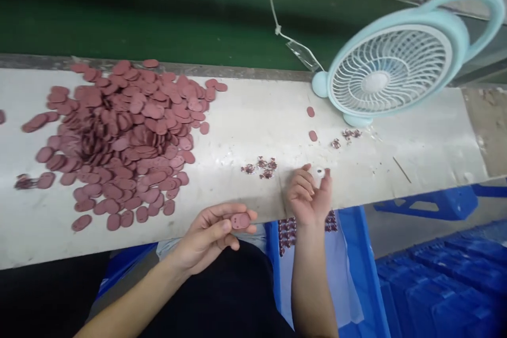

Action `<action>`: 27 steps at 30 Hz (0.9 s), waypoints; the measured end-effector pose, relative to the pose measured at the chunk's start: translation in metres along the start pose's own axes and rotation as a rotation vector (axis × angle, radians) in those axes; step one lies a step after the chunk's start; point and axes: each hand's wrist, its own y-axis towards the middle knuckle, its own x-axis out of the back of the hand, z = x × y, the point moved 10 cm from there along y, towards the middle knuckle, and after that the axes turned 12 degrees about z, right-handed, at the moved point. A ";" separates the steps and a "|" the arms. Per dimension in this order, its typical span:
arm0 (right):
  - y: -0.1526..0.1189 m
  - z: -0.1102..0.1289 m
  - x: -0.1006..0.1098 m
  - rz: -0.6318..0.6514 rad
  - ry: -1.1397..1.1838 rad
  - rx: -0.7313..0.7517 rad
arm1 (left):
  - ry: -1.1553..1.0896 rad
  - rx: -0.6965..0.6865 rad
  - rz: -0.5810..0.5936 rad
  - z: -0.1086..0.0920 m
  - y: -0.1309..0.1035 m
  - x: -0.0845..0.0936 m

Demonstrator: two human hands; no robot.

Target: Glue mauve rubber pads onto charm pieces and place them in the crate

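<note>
My left hand (212,232) is closed on a pink oval piece (240,221), pinched between thumb and fingers at the table's front edge; small holes show in its face. My right hand (311,195) is at the front edge further right, its fingers partly curled and the thumb apart from them. A small white round piece with a dark centre (319,171) shows in the gap between thumb and forefinger; whether the thumb touches it I cannot tell. Small shiny reddish pieces (266,168) lie just left of that hand. A large heap of pink oval pieces (134,132) spreads over the table's left side.
A light blue fan (390,71) stands at the back right, its white cord hanging behind. Two loose pink ovals (311,112) and more shiny pieces (351,134) lie near it. A blue crate (358,253) with rows of dark reddish pieces (287,235) sits below the white table (245,116).
</note>
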 end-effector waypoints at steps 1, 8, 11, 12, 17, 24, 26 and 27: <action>-0.003 0.005 -0.004 -0.050 -0.161 -0.013 | -0.014 -0.013 0.005 -0.001 0.001 -0.001; -0.054 -0.008 -0.089 -0.079 -0.874 0.021 | -0.033 -0.070 0.034 -0.005 0.008 -0.007; -0.071 -0.009 -0.112 -0.138 -1.037 0.216 | -0.046 -0.075 0.023 -0.004 0.007 -0.009; -0.075 -0.009 -0.116 -0.155 -1.081 0.272 | -0.048 -0.073 0.023 -0.004 0.006 -0.009; -0.077 -0.009 -0.123 -0.195 -1.160 0.362 | -0.036 -0.083 0.023 -0.007 0.002 -0.010; -0.081 -0.010 -0.121 -0.180 -1.228 0.368 | -0.040 -0.074 0.017 -0.008 0.001 -0.009; -0.080 -0.012 -0.124 -0.159 -1.279 0.345 | -0.042 -0.069 0.022 -0.008 0.000 -0.009; -0.079 -0.013 -0.126 -0.147 -1.295 0.341 | -0.042 -0.069 0.023 -0.008 0.000 -0.009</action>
